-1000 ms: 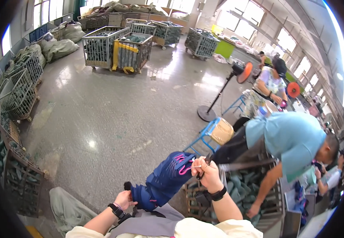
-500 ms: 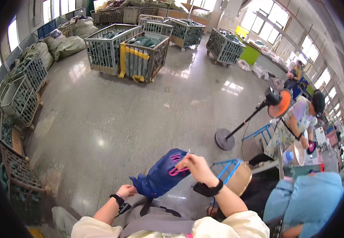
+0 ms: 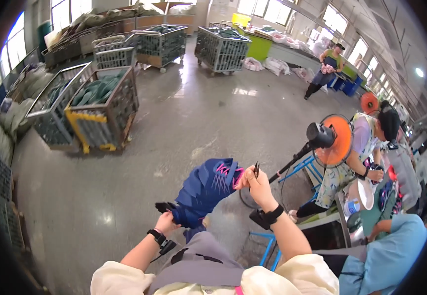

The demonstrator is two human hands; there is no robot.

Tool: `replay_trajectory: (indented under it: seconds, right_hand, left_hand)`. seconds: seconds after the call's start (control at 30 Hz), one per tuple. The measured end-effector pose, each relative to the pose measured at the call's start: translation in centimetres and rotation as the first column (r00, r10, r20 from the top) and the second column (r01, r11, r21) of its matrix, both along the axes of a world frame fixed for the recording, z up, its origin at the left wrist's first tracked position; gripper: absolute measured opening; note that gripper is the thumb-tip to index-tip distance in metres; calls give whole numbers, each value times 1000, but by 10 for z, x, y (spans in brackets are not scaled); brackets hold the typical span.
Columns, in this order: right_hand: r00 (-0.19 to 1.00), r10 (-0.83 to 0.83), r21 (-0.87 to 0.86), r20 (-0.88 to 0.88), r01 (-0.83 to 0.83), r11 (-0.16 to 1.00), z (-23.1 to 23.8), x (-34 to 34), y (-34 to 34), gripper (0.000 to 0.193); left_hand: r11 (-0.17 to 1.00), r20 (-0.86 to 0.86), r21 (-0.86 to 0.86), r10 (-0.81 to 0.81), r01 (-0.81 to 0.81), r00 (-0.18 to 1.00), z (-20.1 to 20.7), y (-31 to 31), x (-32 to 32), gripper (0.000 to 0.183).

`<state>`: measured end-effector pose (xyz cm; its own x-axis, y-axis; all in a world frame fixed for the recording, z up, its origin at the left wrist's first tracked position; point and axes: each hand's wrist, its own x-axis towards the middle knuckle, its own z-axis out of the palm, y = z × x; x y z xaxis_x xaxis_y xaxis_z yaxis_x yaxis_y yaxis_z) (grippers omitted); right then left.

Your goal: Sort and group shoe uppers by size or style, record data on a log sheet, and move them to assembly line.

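A long bundle of navy-blue shoe uppers (image 3: 201, 191), layered one over another, hangs tilted in front of me above the floor. Pink cord (image 3: 224, 170) laces across its upper right end. My left hand (image 3: 166, 223) is closed around the bundle's lower left end, where a black piece sticks out. At the other end, my right hand (image 3: 255, 184) has its fingers pinched close by the pink cord. The dark tip of what looks like thread snips (image 3: 257, 168) juts up out of this hand; the rest is hidden in the palm.
A pedestal fan (image 3: 332, 139) stands right, near a blue-framed stool (image 3: 267, 246). Beside it, one person (image 3: 361, 147) works at a table holding a white basin (image 3: 360, 194); a blue-sleeved person (image 3: 390, 255) sits nearer. Slatted carts (image 3: 100, 110) stand far left; another person (image 3: 327, 69) stands far back.
My view has swung right, so the carts sit farther left. Both hands and the bundle are raised slightly, and the snips' tip now shows above my right hand. The far person now stands upright.
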<state>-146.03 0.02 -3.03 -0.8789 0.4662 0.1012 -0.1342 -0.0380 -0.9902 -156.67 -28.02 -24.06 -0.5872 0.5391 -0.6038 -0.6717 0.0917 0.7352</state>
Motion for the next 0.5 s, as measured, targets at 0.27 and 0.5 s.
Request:
replay_trajectory:
  seconds: [0.27, 0.5]
  right_hand:
    - [984, -173, -246, 46, 179, 953, -49, -126, 220, 21]
    - [999, 2, -33, 33, -1, 999, -22, -282, 378, 23]
  left_hand:
    - [892, -4, 296, 359, -341, 933, 59, 193, -183, 4]
    - [724, 147, 563, 387, -399, 910, 76, 340, -329, 7]
